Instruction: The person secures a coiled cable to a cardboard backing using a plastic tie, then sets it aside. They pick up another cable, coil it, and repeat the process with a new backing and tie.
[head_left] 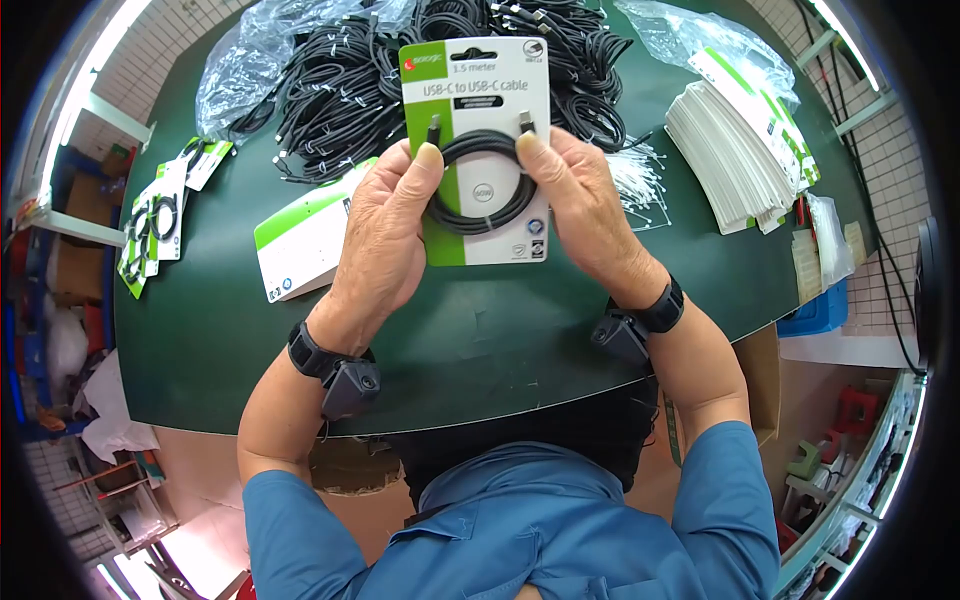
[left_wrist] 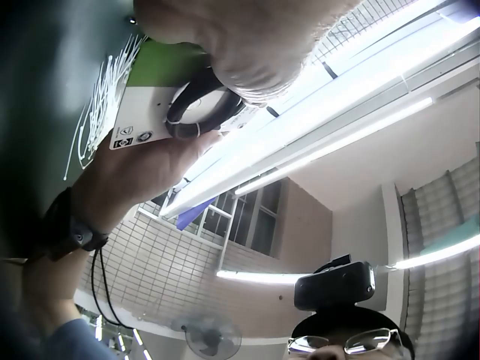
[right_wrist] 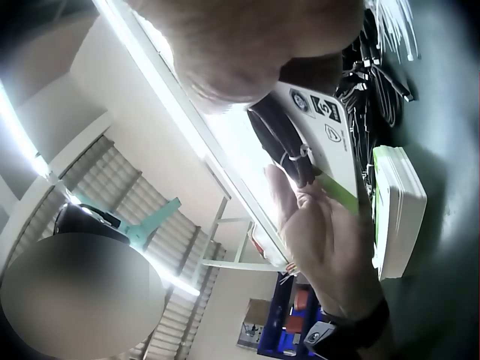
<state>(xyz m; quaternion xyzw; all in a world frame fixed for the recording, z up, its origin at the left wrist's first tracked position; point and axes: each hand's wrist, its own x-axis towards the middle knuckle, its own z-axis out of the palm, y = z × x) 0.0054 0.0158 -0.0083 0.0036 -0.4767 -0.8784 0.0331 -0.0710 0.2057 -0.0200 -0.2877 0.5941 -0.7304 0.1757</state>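
Observation:
Both hands hold up a white and green card point(head_left: 485, 250) with a coiled black cable point(head_left: 483, 222) on its front. My left hand point(head_left: 385, 225) pinches the card's left edge, its thumb by one cable plug. On the other edge my right hand point(head_left: 590, 205) grips with the thumb near the second plug. In the left wrist view the card point(left_wrist: 146, 101) and the cable loop point(left_wrist: 196, 127) show between the hands. The right wrist view has the card point(right_wrist: 330, 150) with the tied cable point(right_wrist: 281, 139) against it; fingers behind the card are mostly hidden.
Black cables point(head_left: 335, 100) lie heaped at the back, beside clear plastic bags point(head_left: 240, 85). White ties point(head_left: 638, 180) are behind my right hand. A card stack point(head_left: 735, 150) stands at the right, another point(head_left: 305, 240) left of centre. Cards with cables point(head_left: 165, 215) lie far left.

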